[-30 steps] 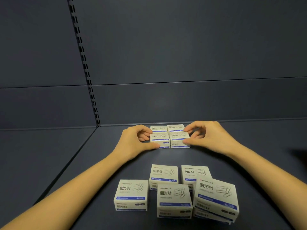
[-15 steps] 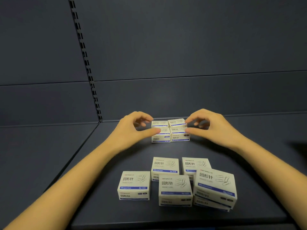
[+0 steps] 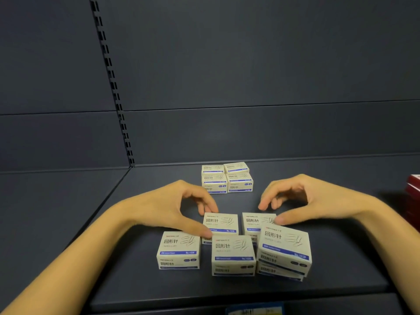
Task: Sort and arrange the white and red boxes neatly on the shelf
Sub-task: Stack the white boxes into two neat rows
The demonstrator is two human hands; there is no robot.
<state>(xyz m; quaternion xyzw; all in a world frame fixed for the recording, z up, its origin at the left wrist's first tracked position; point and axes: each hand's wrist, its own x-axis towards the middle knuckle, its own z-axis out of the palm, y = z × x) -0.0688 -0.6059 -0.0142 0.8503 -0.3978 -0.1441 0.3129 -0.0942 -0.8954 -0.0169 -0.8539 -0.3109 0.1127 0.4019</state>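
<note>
— Where are the person's hands?

— Apart, each arched over one white box in the loose group near the front of the shelf (image 3: 341, 251). The left hand (image 3: 172, 208) has its thumb at the near corner of the left box (image 3: 221, 220) and its fingers at the far edge. The right hand (image 3: 313, 201) brackets the right box (image 3: 254, 220) the same way. It is not possible to tell whether either hand is squeezing yet.

— What could go wrong from here?

— The tilted box (image 3: 284, 246) is the main worry. It sits askew on top of another box and, from this view, crowds the right box's near corner. Drawing the right box out could drag the tilted one along and tip it off.

— And on the left?

— The front box (image 3: 233, 253) lies close against the left box, so a low lift might catch it and skew it.

— Further back?

— The block of four (image 3: 216, 181) near the back wall sits square. Sliding two more boxes against it too hard would probably push it crooked.

— The red boxes (image 3: 412, 192)?

— They are at the right edge, only partly in view and well apart from the hands. There is no danger there.
</note>
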